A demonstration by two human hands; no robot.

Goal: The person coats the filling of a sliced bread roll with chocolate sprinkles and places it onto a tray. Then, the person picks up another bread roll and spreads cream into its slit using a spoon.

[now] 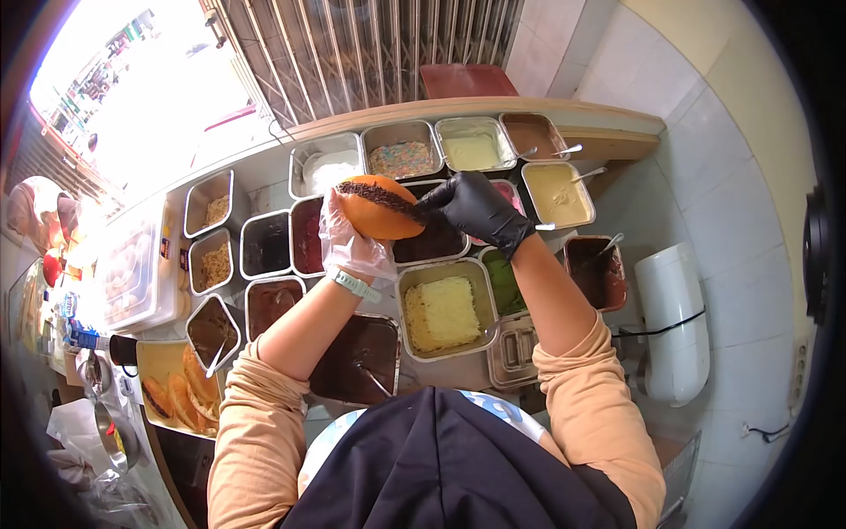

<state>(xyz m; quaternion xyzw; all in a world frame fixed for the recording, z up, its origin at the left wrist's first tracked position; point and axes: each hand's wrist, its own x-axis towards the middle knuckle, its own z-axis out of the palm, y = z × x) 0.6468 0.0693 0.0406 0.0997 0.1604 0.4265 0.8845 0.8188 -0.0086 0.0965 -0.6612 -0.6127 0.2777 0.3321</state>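
Left hand (351,245), clear-gloved, grips the bun (366,216) at its left end, dark seam upward, presumably for access. Bun is above tubs toward the counter's (261,196) far edge, likely catching crumbs. Right hand (480,207), black-gloved, fingers bunched at bun's right end; cannot tell whether pinching anything.

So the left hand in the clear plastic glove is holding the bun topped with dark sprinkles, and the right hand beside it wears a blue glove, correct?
Not quite: the head view shows the right hand in a black glove, not blue. The left hand in the clear plastic glove is holding the bun topped with dark sprinkles.
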